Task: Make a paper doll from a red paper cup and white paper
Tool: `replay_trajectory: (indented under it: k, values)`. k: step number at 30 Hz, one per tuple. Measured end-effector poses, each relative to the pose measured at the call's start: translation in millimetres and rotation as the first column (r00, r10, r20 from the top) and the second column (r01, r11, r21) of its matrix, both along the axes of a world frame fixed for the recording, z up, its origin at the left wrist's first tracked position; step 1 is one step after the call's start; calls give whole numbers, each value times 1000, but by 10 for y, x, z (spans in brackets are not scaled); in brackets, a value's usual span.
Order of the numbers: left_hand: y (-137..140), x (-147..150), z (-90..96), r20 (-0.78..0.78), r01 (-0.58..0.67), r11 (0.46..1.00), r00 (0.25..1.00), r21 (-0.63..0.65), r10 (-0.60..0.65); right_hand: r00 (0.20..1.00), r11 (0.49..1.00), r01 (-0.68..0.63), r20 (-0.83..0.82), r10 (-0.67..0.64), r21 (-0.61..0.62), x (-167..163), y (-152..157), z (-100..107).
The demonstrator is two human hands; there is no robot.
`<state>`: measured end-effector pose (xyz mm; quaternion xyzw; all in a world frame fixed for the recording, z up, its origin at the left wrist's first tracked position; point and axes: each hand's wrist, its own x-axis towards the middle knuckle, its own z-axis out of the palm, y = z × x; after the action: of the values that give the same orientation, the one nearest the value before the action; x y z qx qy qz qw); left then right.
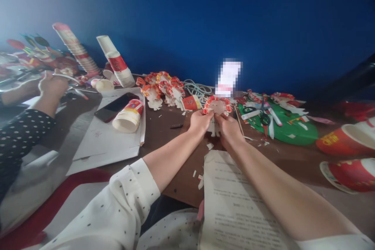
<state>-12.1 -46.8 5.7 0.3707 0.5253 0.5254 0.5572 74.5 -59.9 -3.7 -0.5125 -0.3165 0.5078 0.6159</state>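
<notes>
Between my two hands is a paper-cup lion (217, 106), a flat pale figure with a curled red-and-orange rim and cut legs hanging below. My left hand (200, 122) grips its left side, fingers closed. On the other side my right hand (230, 128) pinches it, the thumb near the middle of the pale face. Just left of it lies a red-and-white cup piece (191, 102). Several similar paper lions (164, 88) are heaped further left. White paper scraps (210, 146) lie on the brown table below my hands.
Stacked paper cups (120, 66) lean near the blue wall. At left are a phone (115, 106), tilted cups (129, 117) and a co-worker's hand (54, 86). A green mat (295, 133) at right bears scissors (265, 118) and markers. Red cups (342, 140) stand far right; a printed sheet (231, 203) lies nearest me.
</notes>
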Motion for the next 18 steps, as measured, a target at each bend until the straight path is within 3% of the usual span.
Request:
replay_trajectory:
  k: [14, 18]
  values:
    - [4, -87, -2, 49, 77, 997, 996, 10, -77, 994, 996, 56, -85, -62, -71, 10, -51, 142]
    - [-7, -76, 16, -18, 84, 996, 996, 11, -84, 997, 996, 60, -44, -63, -72, 22, -53, 138]
